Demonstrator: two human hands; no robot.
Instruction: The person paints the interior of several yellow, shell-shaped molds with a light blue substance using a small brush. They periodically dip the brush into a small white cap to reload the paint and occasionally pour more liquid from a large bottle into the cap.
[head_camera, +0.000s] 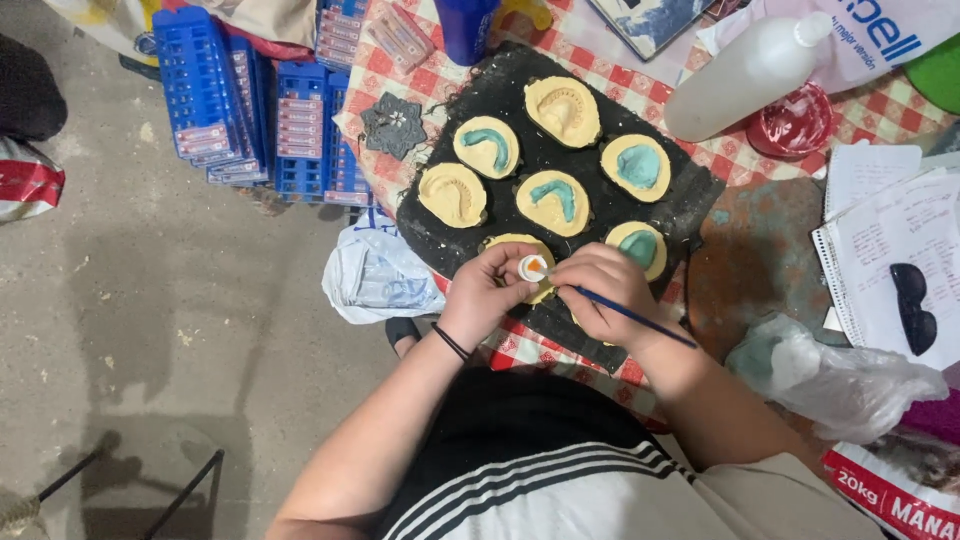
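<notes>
Left hand (487, 292) pinches a small white pot (532, 267); right hand (602, 290) is clamped on a thin blue brush (630, 316), over the yellow moulds (553, 202) at the table's near edge.

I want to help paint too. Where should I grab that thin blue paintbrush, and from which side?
Probably grab the paintbrush on its bare blue handle, the long part sticking out past the right hand. Come from the right, since the tip end sits between both hands at the small white pot, held by the left hand.
</notes>
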